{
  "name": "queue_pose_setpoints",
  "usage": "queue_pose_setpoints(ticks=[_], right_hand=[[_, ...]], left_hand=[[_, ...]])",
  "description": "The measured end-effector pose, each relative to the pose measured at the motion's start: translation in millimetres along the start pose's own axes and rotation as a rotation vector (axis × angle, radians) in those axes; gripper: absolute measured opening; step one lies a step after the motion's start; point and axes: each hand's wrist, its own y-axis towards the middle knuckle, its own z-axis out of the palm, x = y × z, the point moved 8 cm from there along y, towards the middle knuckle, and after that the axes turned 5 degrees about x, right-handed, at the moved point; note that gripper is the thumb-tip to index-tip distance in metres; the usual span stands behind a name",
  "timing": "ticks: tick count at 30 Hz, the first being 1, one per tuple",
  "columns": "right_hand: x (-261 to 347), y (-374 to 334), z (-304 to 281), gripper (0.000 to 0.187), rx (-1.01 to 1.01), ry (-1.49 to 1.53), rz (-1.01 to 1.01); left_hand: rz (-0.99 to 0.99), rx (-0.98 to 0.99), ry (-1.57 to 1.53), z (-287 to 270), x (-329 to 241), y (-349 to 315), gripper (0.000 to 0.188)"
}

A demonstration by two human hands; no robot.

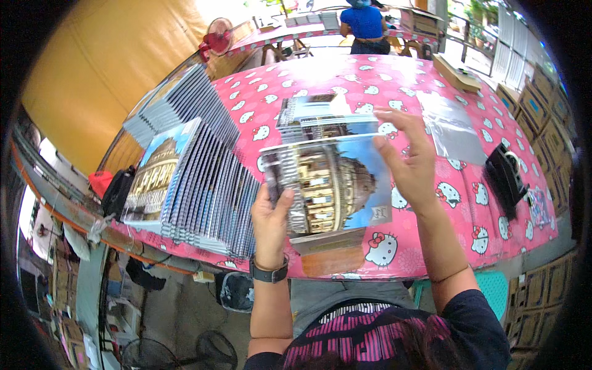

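My left hand (271, 216) is closed on the lower left edge of a booklet (333, 185), thumb on its front. The cover shows a domed stone building under blue sky, turned sideways. My right hand (408, 161) is beside the booklet's upper right corner, its fingers apart and curved. The thumb is close to that corner; I cannot tell if it touches. Just beyond lies a low pile of similar booklets (308, 111), partly hidden by the held one. Under the held booklet, a brown block-like thing (327, 242) shows at the table's near edge.
Tall stacks of booklets (206, 185) stand on the left, with another stack (185, 102) behind. Clear plastic sheets (453, 129) and a black holder (507, 176) lie on the right of the pink patterned table (265, 98). A person (364, 24) in blue is at a far table.
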Motion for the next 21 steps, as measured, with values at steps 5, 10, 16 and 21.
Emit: queue_pose_setpoints(ticks=[5,10,16,21], right_hand=[[-72.0,-30.7,-25.6,0.029,-0.137,0.525,0.484],[-71.0,-52.1,14.3,0.04,0.051,0.762,0.608],[-79.7,-57.5,29.2,0.032,0.028,0.821,0.623],[-80.0,-60.7,32.9,0.024,0.068,0.905,0.613]], left_hand=[[-0.052,-0.023,-0.154,-17.4,12.3,-1.1,0.035],[-0.053,-0.019,-0.147,-17.0,13.8,-1.6,0.036],[-0.014,0.01,-0.12,-14.4,6.6,-5.6,0.038],[-0.009,0.031,-0.107,-11.3,6.1,-5.6,0.04]])
